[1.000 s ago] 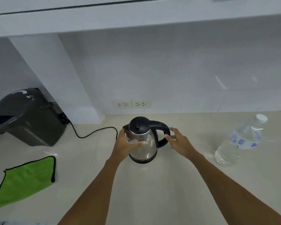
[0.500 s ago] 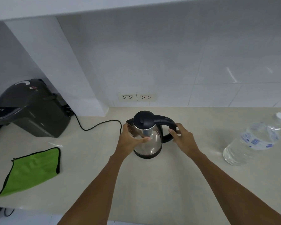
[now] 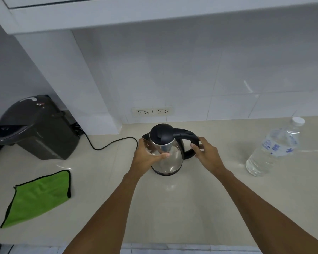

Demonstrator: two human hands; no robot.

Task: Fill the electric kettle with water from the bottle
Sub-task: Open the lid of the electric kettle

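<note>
Closing in since a second ago, my right hand (image 3: pixel 208 154) is now wrapping the kettle's black handle (image 3: pixel 188 142), where before it was only reaching toward it with spread fingers. Going from the left across the pale surface (image 3: pixel 173 213): a dark grey hot-water dispenser (image 3: pixel 35 129) is standing by the wall, a green cloth (image 3: pixel 39 197) is lying flat in front of it, and a black cord (image 3: pixel 106 145) is trailing toward the middle. My left hand (image 3: pixel 146 158) is cupping the steel body of the electric kettle (image 3: pixel 166 153), thumb lying across the front, fingers curled around the spout side. That kettle is sitting upright at the centre, below the two wall sockets (image 3: pixel 152 112), its black lid (image 3: pixel 161 133) down. My right fingers (image 3: pixel 195 146) are curling round the handle. Well apart to the right, the water bottle (image 3: pixel 274 149) is standing with its white cap on, untouched.
</note>
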